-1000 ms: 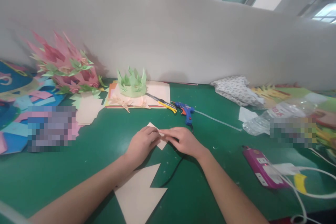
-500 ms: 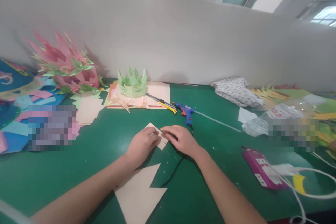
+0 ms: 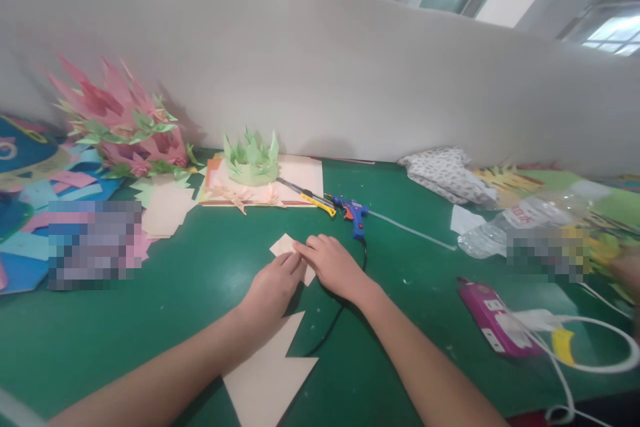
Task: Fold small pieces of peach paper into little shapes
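Note:
A small cream piece of paper point(image 3: 283, 244) lies on the green table under both hands, its middle hidden by fingers. My left hand point(image 3: 275, 285) is closed on its near left part. From the right, my right hand point(image 3: 330, 265) presses the paper with its fingers together, their tips meeting those of the left hand. Closer to me, below the left forearm, rests a larger cream paper cutout point(image 3: 270, 380) with zigzag points. Beyond the hands lie a blue glue gun point(image 3: 356, 213) with a clear glue stick and a yellow-handled cutter point(image 3: 320, 203).
A green paper crown point(image 3: 253, 160) stands on stacked paper sheets point(image 3: 305, 177). Pink paper crowns point(image 3: 120, 113) are piled at left. On the right are a plastic bottle point(image 3: 525, 217), a purple power strip point(image 3: 495, 317) and white cables. Another person's blurred hand point(image 3: 627, 273) shows at the right edge.
My right hand has moved left over the paper, up against my left hand, covering more of it. Another person's hand has appeared at the right edge.

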The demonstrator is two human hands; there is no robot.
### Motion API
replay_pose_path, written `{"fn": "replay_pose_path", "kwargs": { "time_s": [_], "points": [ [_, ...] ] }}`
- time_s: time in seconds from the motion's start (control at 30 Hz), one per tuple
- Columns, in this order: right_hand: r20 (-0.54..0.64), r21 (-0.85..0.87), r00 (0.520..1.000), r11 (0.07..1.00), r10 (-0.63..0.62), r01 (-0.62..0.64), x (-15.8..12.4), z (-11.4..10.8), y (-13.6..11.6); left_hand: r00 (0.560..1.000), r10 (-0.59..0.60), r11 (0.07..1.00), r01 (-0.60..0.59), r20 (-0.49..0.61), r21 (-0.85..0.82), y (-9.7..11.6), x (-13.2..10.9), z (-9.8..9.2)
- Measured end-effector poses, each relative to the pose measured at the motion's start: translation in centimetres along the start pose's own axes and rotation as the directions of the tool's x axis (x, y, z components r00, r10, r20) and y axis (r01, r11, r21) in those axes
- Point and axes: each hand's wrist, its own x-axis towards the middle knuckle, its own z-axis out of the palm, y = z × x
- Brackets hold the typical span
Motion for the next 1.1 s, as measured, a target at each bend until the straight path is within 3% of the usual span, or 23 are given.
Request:
{"fn": "replay_pose_path", "kwargs": {
  "time_s": [0.37,0.63,0.83,1.1],
  "points": [
    [0.045,-0.028,0.994,0.995,0.101,-0.099,1.0,0.2,-0.9,0.998,-0.040,0.999,0.041,0.054,-0.001,0.4,0.0,-1.0],
    [0.015,-0.047,1.000,0.999,0.019,-0.018,0.8,0.5,-0.3,0.991,-0.034,0.998,0.040,0.132,-0.042,0.5,-0.1,-1.5],
    [0.022,-0.056,0.998,0.997,0.062,-0.060,0.9,0.6,-0.5,0.997,-0.028,0.999,0.026,0.072,0.036,0.0,-0.3,-0.8],
    [0.013,0.012,0.999,0.999,0.031,-0.031,0.9,1.2,0.1,0.999,-0.031,0.998,0.029,0.036,0.058,-0.8,-0.2,0.2]
  ]
}}
